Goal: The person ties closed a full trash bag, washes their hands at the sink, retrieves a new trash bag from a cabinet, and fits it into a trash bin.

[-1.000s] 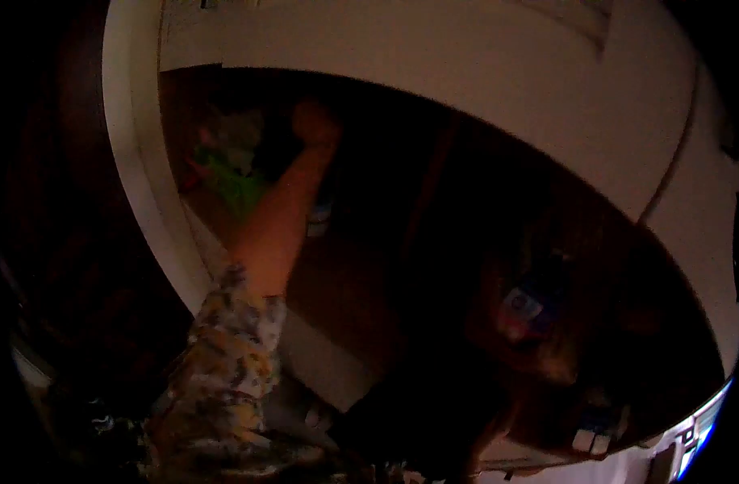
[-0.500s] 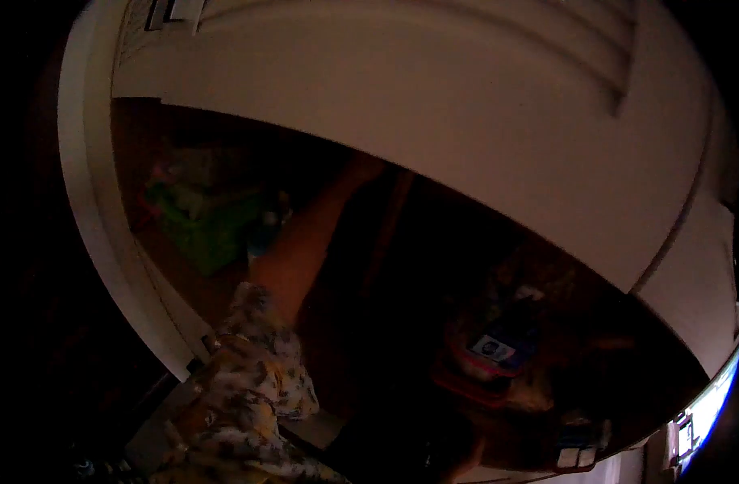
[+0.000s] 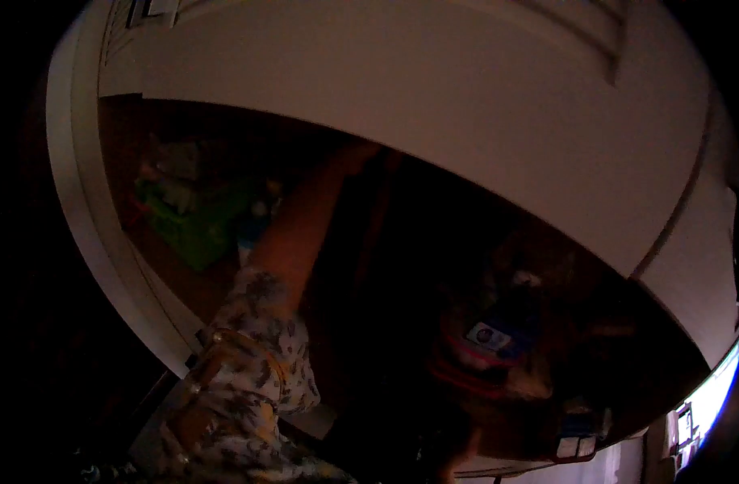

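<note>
On the head view, I read the left forearm (image 3: pixel 297 234) as extended from the lower left, up and across a dark cabinet interior. A pale sleeve (image 3: pixel 252 387) with a dark and ochre pattern covers the arm up to below the elbow-side half of the forearm. The far end of the limb meets the lower edge of a pale panel (image 3: pixel 402 89) and fades into shadow there. The left hand is hidden at that point; I cannot tell whether its fingers are apart, together or clamped on anything.

At the bottom edge I locate a small patch of skin (image 3: pixel 462 458), which may belong to the right arm. I cannot verify the right hand's position or state from it.

Nearest to the extended arm is a blue-and-white bottle (image 3: pixel 251 231), just beside the forearm on its left side in the view and partly in shadow. Left of the bottle sits a green container (image 3: pixel 196 234), with a pale item (image 3: pixel 180 160) at its upper end.

To the right, well apart from the forearm, I identify a blue package (image 3: pixel 515 339) with a white label, above a red-rimmed item (image 3: pixel 466 383) too dark to define. Lower right, near the cabinet edge, stand two small white blocks (image 3: pixel 566 447). A pale frame (image 3: pixel 83 218) bounds the interior on the left.
</note>
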Available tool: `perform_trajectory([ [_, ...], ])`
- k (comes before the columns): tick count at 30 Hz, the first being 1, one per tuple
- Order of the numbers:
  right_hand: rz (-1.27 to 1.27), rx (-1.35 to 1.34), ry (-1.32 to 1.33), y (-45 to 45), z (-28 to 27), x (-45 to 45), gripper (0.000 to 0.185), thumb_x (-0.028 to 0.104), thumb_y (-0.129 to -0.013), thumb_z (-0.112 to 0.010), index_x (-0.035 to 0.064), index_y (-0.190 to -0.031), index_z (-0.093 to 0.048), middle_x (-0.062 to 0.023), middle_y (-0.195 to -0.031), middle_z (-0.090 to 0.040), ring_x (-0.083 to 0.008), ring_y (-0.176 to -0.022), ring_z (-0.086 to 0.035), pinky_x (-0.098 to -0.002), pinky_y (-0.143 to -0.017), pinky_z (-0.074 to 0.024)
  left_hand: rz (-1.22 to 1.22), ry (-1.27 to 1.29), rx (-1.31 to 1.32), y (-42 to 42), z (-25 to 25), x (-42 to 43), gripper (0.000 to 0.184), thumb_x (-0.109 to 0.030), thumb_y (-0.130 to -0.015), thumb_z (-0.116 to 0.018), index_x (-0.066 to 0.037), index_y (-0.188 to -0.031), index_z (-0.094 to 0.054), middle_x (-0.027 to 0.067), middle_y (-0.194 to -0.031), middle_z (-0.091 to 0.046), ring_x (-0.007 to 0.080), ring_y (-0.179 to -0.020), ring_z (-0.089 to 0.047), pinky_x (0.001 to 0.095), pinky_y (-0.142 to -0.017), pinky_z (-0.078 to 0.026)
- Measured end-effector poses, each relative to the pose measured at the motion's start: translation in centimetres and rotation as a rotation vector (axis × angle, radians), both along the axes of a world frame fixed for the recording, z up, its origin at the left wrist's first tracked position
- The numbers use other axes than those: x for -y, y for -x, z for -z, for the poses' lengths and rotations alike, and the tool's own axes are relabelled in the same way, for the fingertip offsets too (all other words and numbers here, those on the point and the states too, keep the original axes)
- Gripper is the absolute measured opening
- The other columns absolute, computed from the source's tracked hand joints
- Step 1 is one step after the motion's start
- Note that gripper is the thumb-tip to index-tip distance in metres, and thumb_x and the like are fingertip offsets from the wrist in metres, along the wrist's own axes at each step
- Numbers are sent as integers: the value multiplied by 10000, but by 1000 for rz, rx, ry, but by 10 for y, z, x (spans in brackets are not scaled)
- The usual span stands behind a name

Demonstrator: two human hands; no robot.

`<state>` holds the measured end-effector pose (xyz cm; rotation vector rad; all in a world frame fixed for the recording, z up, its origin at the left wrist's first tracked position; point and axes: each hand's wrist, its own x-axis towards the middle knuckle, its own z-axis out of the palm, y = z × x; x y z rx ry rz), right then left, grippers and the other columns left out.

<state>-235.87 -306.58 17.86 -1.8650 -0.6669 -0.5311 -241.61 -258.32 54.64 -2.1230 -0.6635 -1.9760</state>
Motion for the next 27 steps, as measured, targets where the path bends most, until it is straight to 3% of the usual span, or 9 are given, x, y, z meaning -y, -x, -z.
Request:
perform_trajectory([
  [7,-42,72,-158,16,9,-2,352,267,-911,-451,53,-1116,-642,-119,-1098,-633,-263,-964,-594,-357,-816,-502,-1,-69,4,13,-10,17,409,-249,-877,-568,-20,-1214,-536,201,-1221,-546,376,-1126,-517,484,-931,-427],
  [10,-139,-14,-165,27,-11,-1,290,183,-946,-451,2,-1110,-607,-128,-1009,-625,-254,-931,-591,-359,-808,-494,-4,-110,2,19,-13,23,415,-247,-874,-569,-21,-1220,-532,203,-1227,-542,378,-1134,-512,486,-939,-422],
  [14,121,-33,166,29,-14,0,289,193,-952,-449,15,-1114,-610,-131,-1017,-629,-246,-934,-598,-354,-794,-493,-30,-152,-21,37,-6,36,424,-245,-871,-571,-21,-1228,-526,205,-1235,-536,381,-1144,-505,488,-950,-414],
  [17,174,157,170,22,11,0,271,183,-944,-469,31,-1116,-613,-128,-1025,-635,-245,-911,-607,-353,-779,-502,-65,45,-186,44,6,40,435,-237,-869,-563,-25,-1245,-513,210,-1264,-515,384,-1176,-483,491,-979,-397],
  [20,329,485,241,11,49,-1,255,174,-937,-490,47,-1118,-617,-126,-1034,-642,-244,-889,-615,-352,-764,-510,6,-39,-220,14,43,-31,496,-225,-869,-536,-23,-1314,-450,209,-1370,-433,376,-1282,-391,483,-1058,-331],
  [21,94,435,-19,34,14,0,254,165,-932,-498,47,-1124,-614,-119,-1053,-644,-237,-887,-615,-347,-767,-511,37,-29,-234,22,43,-47,500,-213,-862,-533,-34,-1321,-448,212,-1370,-434,377,-1283,-392,479,-1058,-333],
  [25,-45,131,347,53,-13,13,267,158,-938,-482,29,-1140,-602,-107,-1086,-637,-212,-912,-603,-343,-809,-503,156,105,-439,116,-34,-25,526,-165,-834,-518,-76,-1346,-441,224,-1371,-438,381,-1287,-396,465,-1062,-339],
  [26,-84,99,190,83,-66,-13,272,159,-944,-469,23,-1141,-598,-102,-1088,-631,-201,-915,-598,-339,-821,-500,165,151,-494,138,-51,-9,535,-153,-827,-514,-86,-1352,-440,227,-1372,-439,382,-1287,-396,461,-1063,-340],
  [27,-79,25,33,42,-26,-11,277,160,-949,-457,18,-1141,-595,-97,-1089,-626,-190,-919,-593,-335,-833,-497,199,156,-551,71,11,37,535,-153,-827,-514,-86,-1352,-440,227,-1372,-439,382,-1287,-396,461,-1063,-340],
])
